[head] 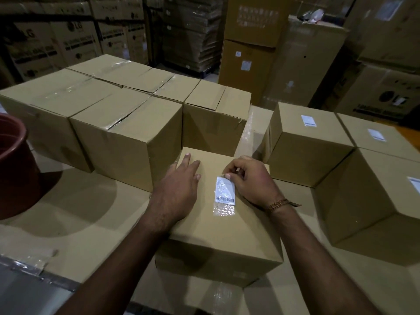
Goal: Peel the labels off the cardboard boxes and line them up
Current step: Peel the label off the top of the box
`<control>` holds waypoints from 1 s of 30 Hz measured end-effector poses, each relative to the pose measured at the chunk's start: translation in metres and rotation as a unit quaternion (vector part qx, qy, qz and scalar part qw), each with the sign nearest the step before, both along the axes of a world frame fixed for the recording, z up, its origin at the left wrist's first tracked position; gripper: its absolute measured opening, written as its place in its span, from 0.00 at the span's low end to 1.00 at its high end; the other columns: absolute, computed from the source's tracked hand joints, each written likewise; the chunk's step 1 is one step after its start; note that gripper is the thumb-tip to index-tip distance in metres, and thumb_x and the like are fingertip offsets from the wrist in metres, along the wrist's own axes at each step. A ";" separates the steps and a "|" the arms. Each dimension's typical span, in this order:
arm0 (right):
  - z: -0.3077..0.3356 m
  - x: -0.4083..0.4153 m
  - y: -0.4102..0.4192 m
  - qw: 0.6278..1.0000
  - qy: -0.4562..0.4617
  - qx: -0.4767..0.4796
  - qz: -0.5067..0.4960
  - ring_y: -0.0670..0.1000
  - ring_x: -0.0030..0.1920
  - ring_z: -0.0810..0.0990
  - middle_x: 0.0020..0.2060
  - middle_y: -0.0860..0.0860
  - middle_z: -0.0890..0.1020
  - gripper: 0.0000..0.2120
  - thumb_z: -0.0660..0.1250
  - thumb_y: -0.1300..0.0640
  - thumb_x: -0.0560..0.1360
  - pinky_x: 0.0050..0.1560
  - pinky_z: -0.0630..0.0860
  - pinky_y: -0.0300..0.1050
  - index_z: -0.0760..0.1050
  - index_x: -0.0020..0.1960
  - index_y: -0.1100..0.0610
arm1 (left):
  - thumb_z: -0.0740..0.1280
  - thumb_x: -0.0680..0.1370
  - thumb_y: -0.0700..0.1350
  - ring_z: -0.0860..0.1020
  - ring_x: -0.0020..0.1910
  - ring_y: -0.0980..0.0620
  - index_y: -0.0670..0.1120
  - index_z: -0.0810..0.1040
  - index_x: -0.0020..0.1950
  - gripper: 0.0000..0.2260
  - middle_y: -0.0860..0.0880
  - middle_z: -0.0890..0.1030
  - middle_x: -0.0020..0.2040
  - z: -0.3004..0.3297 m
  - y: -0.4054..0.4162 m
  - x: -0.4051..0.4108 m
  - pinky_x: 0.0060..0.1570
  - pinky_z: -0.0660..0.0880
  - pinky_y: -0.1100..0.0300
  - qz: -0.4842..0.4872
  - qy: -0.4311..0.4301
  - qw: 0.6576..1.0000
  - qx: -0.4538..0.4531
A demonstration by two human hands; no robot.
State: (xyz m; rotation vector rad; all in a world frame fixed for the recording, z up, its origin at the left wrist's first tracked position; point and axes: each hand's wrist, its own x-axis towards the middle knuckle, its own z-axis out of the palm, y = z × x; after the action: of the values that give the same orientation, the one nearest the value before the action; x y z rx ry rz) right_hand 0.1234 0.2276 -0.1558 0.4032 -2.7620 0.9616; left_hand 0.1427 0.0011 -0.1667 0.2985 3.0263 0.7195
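The box (218, 223) sits at centre on a cardboard-covered surface (79, 212), directly below the camera. A white label (225, 189) with a barcode along its near edge lies on the box top, right of centre, with a patch of clear tape (223, 210) just below it. The left hand (179, 189) rests flat on the box top to the left of the label, fingers straight and spread, holding nothing; it is near the label but does not touch it. The right hand (252, 180) is at the label's right side, fingers curled, with thumb and fingertips pinching the label's far right corner. Whether that corner is already lifted from the cardboard cannot be told. A bracelet (279, 204) sits on the right wrist. Behind the box, a row of boxes without visible labels (127, 133) stands side by side, their top seams taped. To the right, apart from the centre box, stand three more boxes (311, 144), each bearing a white label on top. A red-brown bucket (16, 164) stands at the left edge. Stacked cartons (68, 37) fill the background.
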 end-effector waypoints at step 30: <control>0.015 0.038 -0.006 0.984 -0.089 -0.152 0.004 0.41 0.37 0.75 0.44 0.49 0.79 0.26 0.73 0.55 0.82 0.41 0.78 0.39 0.73 0.76 0.38 | 0.51 0.88 0.56 0.57 0.83 0.42 0.56 0.59 0.83 0.22 0.54 0.53 0.86 0.001 0.000 0.001 0.75 0.67 0.37 -0.001 -0.003 1.000 0.004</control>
State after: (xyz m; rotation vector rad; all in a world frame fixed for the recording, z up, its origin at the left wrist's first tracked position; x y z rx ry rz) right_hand 0.1618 0.2213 -0.1412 0.2918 -2.6999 1.4578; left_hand 0.1438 0.0008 -0.1654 0.2997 3.0188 0.7302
